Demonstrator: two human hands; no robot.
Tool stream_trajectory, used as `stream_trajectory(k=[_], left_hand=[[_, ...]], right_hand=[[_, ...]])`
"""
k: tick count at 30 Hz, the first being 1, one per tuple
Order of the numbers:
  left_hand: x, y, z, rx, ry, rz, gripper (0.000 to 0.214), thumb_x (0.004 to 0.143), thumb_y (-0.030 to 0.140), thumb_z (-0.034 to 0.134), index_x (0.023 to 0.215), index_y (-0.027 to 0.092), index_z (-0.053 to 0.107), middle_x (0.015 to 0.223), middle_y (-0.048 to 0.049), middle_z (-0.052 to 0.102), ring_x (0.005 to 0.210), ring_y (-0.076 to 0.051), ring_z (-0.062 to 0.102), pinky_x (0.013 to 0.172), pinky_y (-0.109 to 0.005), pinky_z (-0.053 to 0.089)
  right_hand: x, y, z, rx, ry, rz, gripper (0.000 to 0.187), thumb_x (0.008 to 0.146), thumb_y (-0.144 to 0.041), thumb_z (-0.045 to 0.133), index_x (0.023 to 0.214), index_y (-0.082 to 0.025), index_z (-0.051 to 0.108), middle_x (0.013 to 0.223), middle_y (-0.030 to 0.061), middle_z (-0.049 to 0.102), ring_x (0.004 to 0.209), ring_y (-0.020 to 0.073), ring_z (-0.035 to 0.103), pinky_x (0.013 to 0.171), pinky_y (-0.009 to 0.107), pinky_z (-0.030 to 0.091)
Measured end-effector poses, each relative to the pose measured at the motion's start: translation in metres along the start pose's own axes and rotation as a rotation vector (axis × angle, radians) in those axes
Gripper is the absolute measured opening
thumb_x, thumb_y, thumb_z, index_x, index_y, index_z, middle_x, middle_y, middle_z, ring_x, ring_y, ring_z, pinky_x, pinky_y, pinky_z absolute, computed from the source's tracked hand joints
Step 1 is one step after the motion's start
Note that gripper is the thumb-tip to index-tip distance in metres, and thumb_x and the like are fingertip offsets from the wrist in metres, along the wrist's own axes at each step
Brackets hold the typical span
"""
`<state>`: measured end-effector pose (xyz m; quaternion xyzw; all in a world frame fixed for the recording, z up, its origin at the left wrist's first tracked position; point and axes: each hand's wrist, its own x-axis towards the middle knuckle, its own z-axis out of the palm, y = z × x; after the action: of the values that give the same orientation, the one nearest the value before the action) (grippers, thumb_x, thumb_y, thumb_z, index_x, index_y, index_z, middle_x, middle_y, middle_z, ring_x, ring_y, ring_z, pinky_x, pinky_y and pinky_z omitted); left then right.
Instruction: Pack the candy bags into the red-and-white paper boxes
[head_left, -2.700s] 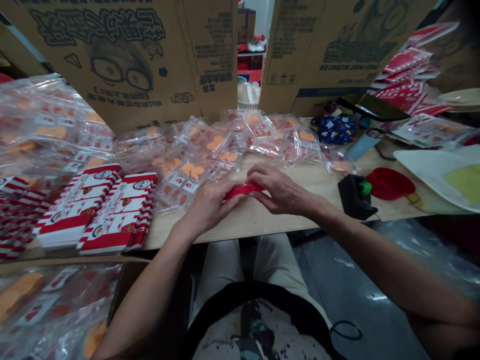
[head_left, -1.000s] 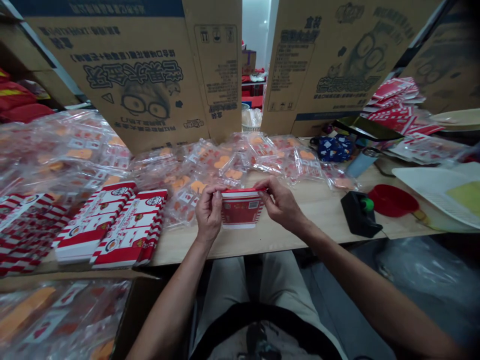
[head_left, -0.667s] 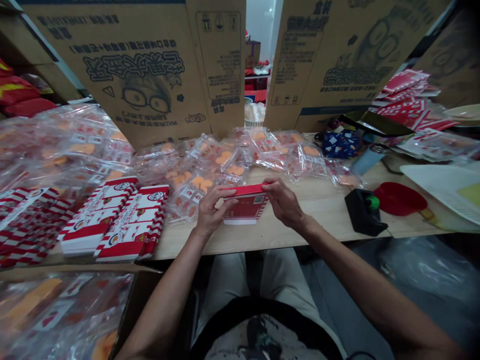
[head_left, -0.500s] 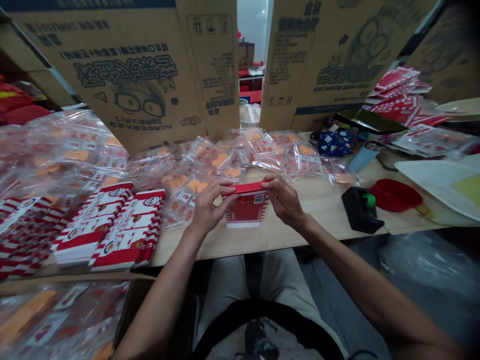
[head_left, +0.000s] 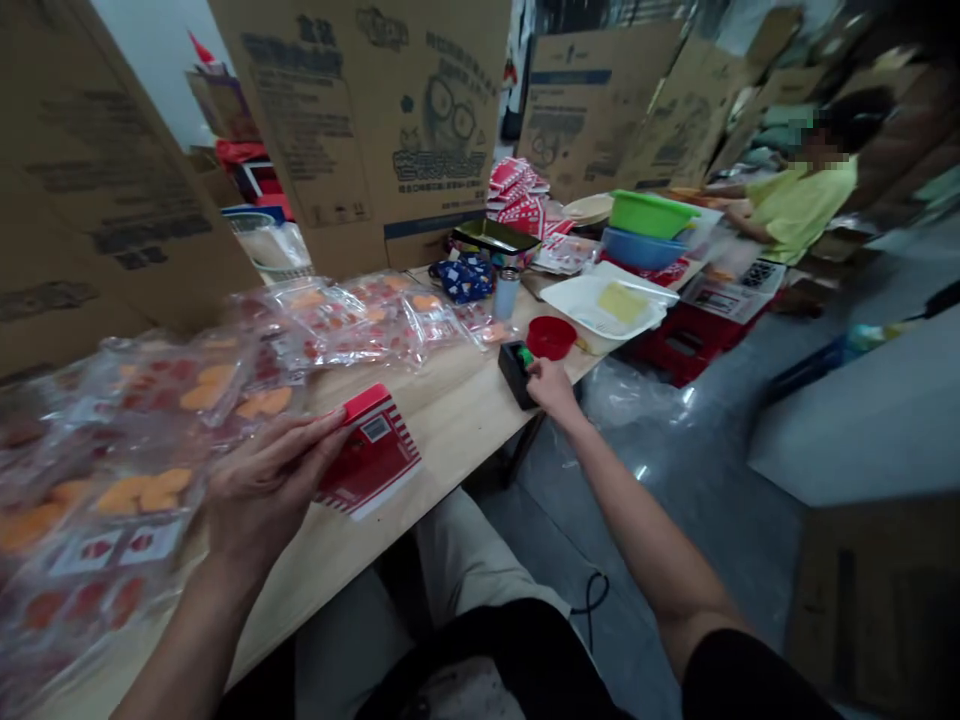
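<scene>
A red and white printed paper box (head_left: pixel 364 462) with a barcode label is pinched between the thumb and fingers of my left hand (head_left: pixel 270 485), tilted just above the table's front edge. My right hand (head_left: pixel 553 388) reaches out to a black tape dispenser (head_left: pixel 514 376) with a green core. Its fingers are bunched at the dispenser's near end; what lies between them is too small to see. Clear packets with orange pieces (head_left: pixel 202 385) lie around and behind my left hand.
Beyond the dispenser are a red bowl (head_left: pixel 551 338), a pale blue bottle (head_left: pixel 506 295), a blue patterned pouch (head_left: pixel 463 278) and a white tray (head_left: pixel 577 300). Cardboard panels (head_left: pixel 367 130) stand along the back. A person in a yellow top (head_left: pixel 806 200) sits at the far right.
The view has swung right. My right hand has let go of the box and moved right to the tape dispenser. My left hand still holds the box, now tilted.
</scene>
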<state>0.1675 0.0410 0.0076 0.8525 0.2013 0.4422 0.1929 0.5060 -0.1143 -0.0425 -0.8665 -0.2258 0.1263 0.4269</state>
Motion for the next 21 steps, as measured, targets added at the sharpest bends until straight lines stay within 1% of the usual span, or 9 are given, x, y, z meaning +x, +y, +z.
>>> stream_trajectory(k=[1, 3, 5, 7, 10, 13, 15, 18, 21], left_hand=[[0.003, 0.001, 0.002, 0.006, -0.01, -0.003, 0.028, 0.085, 0.033, 0.076, 0.111, 0.044, 0.076, 0.104, 0.0059, 0.078, 0.086, -0.021, 0.074, 0.075, -0.034, 0.057], [0.009, 0.002, 0.004, 0.029, -0.012, -0.01, 0.023, 0.085, 0.035, 0.076, 0.108, 0.041, 0.078, 0.102, 0.0048, 0.078, 0.083, -0.02, 0.074, 0.073, -0.033, 0.056], [0.012, 0.002, 0.004, 0.045, -0.005, -0.021, 0.022, 0.085, 0.036, 0.076, 0.106, 0.039, 0.078, 0.101, 0.0041, 0.078, 0.081, -0.019, 0.073, 0.071, -0.032, 0.055], [0.014, 0.002, 0.005, 0.037, 0.006, -0.026, 0.021, 0.085, 0.036, 0.076, 0.106, 0.039, 0.078, 0.1, 0.0047, 0.078, 0.08, -0.018, 0.072, 0.069, -0.03, 0.054], [0.014, 0.003, 0.006, 0.055, 0.008, -0.012, 0.019, 0.087, 0.039, 0.074, 0.104, 0.035, 0.079, 0.099, 0.0037, 0.078, 0.08, -0.018, 0.072, 0.07, -0.03, 0.055], [0.012, 0.005, 0.006, 0.108, -0.034, -0.003, 0.022, 0.091, 0.039, 0.068, 0.107, 0.026, 0.078, 0.102, -0.0007, 0.077, 0.083, -0.017, 0.072, 0.074, -0.029, 0.055], [0.012, 0.006, 0.005, 0.123, -0.036, 0.005, 0.024, 0.092, 0.038, 0.068, 0.108, 0.023, 0.077, 0.103, -0.0021, 0.077, 0.084, -0.016, 0.071, 0.074, -0.028, 0.055], [0.011, 0.007, 0.005, 0.139, -0.029, 0.019, 0.024, 0.092, 0.038, 0.069, 0.107, 0.022, 0.077, 0.103, -0.0019, 0.077, 0.085, -0.017, 0.072, 0.072, -0.027, 0.054], [0.011, 0.005, 0.005, 0.15, -0.025, 0.011, 0.024, 0.092, 0.039, 0.068, 0.108, 0.024, 0.077, 0.103, -0.0009, 0.076, 0.085, -0.017, 0.072, 0.074, -0.029, 0.054]], right_hand=[[0.009, 0.014, -0.006, 0.007, -0.008, 0.074, 0.017, 0.08, -0.006, 0.058, 0.091, -0.013, 0.069, 0.089, 0.0108, 0.069, 0.097, 0.0264, 0.066, 0.075, 0.031, 0.053], [0.021, 0.031, -0.011, 0.042, -0.057, 0.219, 0.008, 0.087, -0.013, 0.06, 0.087, -0.012, 0.067, 0.073, 0.007, 0.065, 0.076, 0.0222, 0.067, 0.06, 0.027, 0.051], [0.028, 0.036, -0.009, 0.104, -0.121, 0.336, 0.014, 0.095, -0.023, 0.06, 0.09, -0.011, 0.066, 0.07, 0.0031, 0.063, 0.063, 0.0158, 0.064, 0.053, 0.024, 0.049], [0.032, 0.034, -0.005, 0.184, -0.175, 0.403, 0.02, 0.098, -0.031, 0.062, 0.097, -0.011, 0.065, 0.077, 0.0008, 0.065, 0.061, 0.0111, 0.061, 0.053, 0.023, 0.051], [0.032, 0.03, -0.003, 0.32, -0.204, 0.42, 0.015, 0.099, -0.029, 0.06, 0.101, -0.014, 0.062, 0.083, -0.0001, 0.066, 0.061, 0.0099, 0.064, 0.053, 0.022, 0.053], [0.025, 0.032, -0.001, 0.443, -0.18, 0.384, 0.005, 0.095, -0.021, 0.057, 0.096, -0.017, 0.059, 0.08, -0.0013, 0.065, 0.059, 0.0113, 0.068, 0.052, 0.021, 0.053], [0.018, 0.037, 0.003, 0.503, -0.155, 0.358, 0.002, 0.092, -0.02, 0.057, 0.091, -0.018, 0.057, 0.078, -0.0022, 0.065, 0.06, 0.0119, 0.07, 0.053, 0.02, 0.053], [0.009, 0.047, 0.014, 0.542, -0.096, 0.339, 0.005, 0.085, -0.019, 0.059, 0.081, -0.018, 0.057, 0.073, -0.0022, 0.064, 0.061, 0.0118, 0.07, 0.056, 0.02, 0.054], [0.004, 0.056, 0.03, 0.528, -0.001, 0.328, 0.007, 0.078, -0.018, 0.059, 0.071, -0.018, 0.056, 0.063, -0.0028, 0.06, 0.057, 0.0116, 0.066, 0.058, 0.021, 0.054]])
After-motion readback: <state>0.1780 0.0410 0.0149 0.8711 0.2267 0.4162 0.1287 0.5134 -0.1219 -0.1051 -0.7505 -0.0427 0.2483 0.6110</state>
